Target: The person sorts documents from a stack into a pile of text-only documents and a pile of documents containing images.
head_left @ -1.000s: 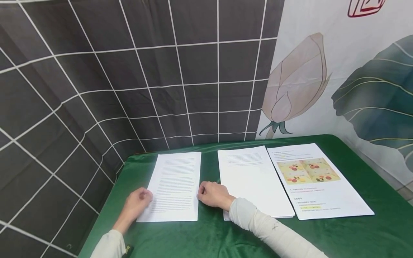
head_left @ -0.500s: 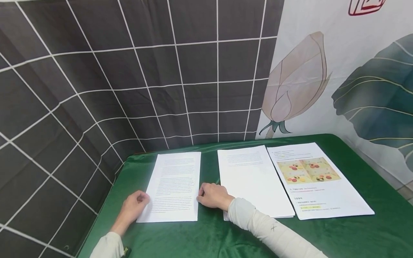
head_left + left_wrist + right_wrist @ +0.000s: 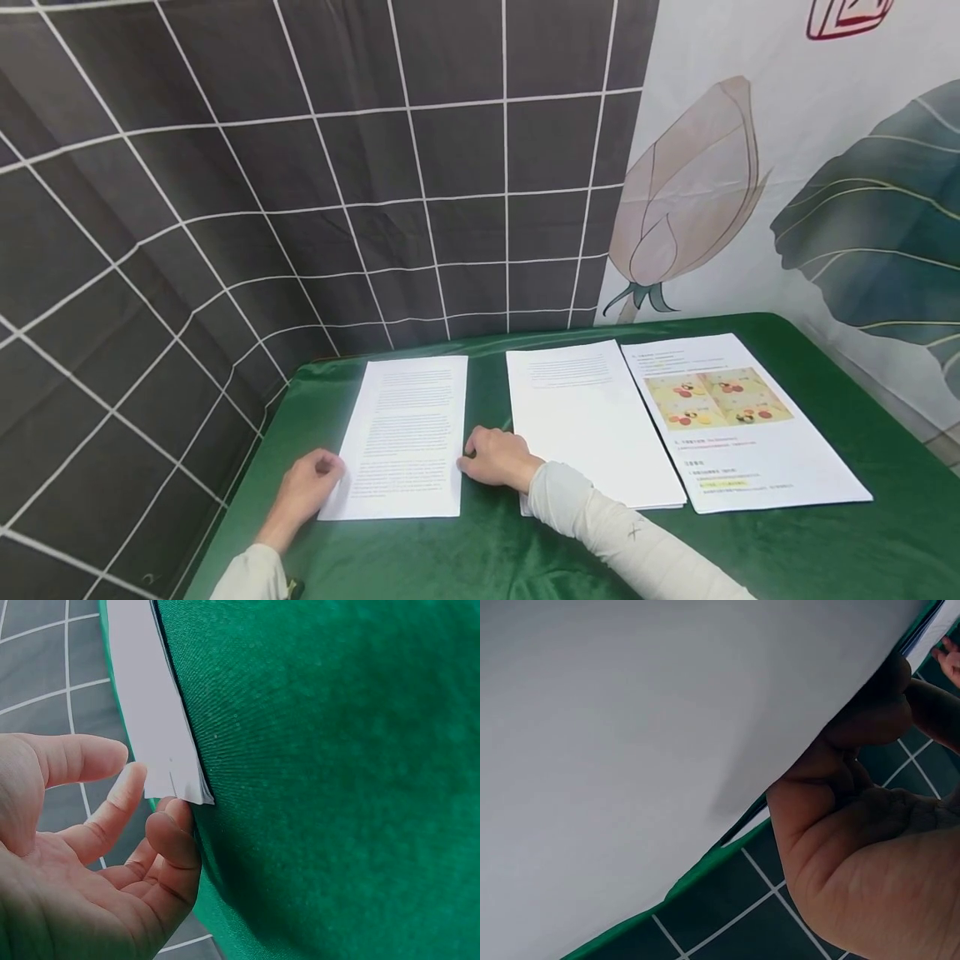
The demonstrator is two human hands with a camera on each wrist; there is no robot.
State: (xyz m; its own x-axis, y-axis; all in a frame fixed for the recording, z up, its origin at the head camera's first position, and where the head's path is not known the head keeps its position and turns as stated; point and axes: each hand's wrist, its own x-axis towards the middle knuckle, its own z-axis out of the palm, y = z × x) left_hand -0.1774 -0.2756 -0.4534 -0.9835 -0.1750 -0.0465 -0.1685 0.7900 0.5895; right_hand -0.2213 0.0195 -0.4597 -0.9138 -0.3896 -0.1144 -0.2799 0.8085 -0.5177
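A stack of printed paper (image 3: 408, 437) lies on the green tablecloth at the left, its sheets covered in lines of text. My left hand (image 3: 302, 493) is at the lower left edge of this stack, its fingers loosely bent. In the left wrist view, the left hand's thumb and index finger stand apart, while other fingers come right at the stack's edge (image 3: 165, 742). On the opposite side, my right hand (image 3: 498, 457) has bent fingertips at the stack's right edge. Part of the right hand is hidden behind a large white sheet (image 3: 630, 765) in the right wrist view.
A second paper stack (image 3: 592, 442), mostly blank with a few lines of text, lies partly under the right forearm. Beside it lies a document (image 3: 757, 458) with a colour picture. Dark gridded cloth (image 3: 375, 167) and a flower-printed sheet (image 3: 697, 183) hang behind the green-covered table (image 3: 420, 558).
My left hand has slid slightly down and left along the left stack's edge. The right hand has stayed almost in place, and the papers show no clear shift.
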